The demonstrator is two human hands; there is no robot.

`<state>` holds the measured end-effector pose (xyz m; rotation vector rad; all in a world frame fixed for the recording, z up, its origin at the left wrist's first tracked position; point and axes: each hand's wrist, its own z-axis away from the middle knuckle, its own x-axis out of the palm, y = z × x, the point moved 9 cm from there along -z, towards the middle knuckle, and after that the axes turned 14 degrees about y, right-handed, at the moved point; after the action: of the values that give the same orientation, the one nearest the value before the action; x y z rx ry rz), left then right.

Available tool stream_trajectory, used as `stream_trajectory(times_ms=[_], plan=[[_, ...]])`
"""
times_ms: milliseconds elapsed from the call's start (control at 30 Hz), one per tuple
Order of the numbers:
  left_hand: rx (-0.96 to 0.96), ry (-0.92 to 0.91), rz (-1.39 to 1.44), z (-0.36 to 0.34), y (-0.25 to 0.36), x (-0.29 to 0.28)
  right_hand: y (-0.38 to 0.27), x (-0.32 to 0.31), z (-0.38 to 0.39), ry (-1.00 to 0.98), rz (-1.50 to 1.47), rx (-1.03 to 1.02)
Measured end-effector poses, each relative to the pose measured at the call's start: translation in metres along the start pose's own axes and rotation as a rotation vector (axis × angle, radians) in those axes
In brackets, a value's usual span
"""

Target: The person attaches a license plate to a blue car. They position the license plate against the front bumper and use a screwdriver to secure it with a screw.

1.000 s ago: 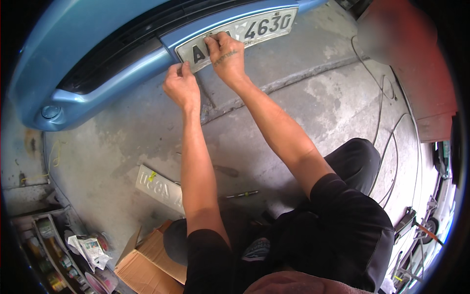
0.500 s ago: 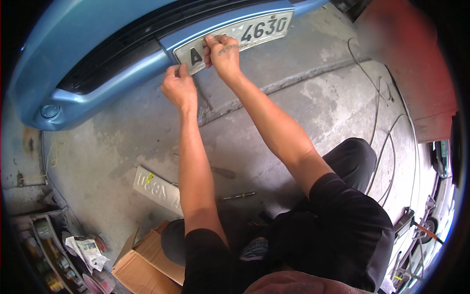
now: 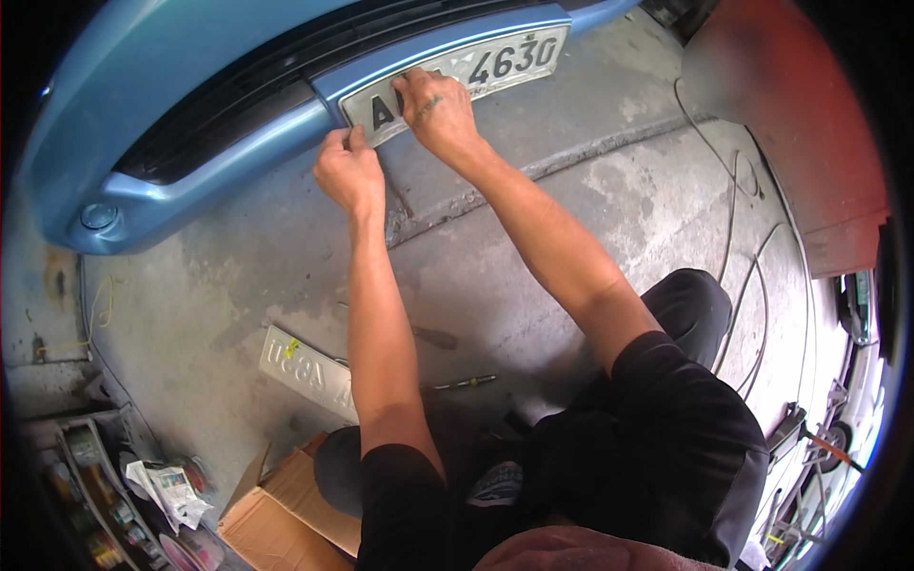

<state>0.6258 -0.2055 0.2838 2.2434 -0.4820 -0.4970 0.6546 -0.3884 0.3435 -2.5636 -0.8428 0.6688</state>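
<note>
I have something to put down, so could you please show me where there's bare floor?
Bare floor lies between the bumper and loose plate, left of the left forearm, and between the right forearm and cables. It's crowded around the cardboard box and crumpled paper.

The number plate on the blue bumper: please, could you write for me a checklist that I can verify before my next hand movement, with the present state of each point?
1. Left hand at the left edge of the number plate: ok.
2. Right hand at the plate's face: ok.
3. Clear view of the whole plate face: not ok, the right hand covers part of it.
4. Plate fastened to the blue bumper: cannot tell, no fastening shows clearly.
5. Second plate away from both hands: ok, it lies on the floor, partly behind the left forearm.
6. Slim tool within easy reach: cannot tell; it lies on the floor.
</note>
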Motion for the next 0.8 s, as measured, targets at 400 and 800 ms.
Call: stream_trajectory(times_ms=[400,800], plan=[[-0.012,-0.016,-0.034,-0.004,0.001,-0.003,0.030,0.012,0.012,-0.081,-0.439,0.520],[-0.045,-0.029,-0.059,-0.003,-0.001,-0.002,0.005,0.004,0.004,0.004,-0.040,0.135]])
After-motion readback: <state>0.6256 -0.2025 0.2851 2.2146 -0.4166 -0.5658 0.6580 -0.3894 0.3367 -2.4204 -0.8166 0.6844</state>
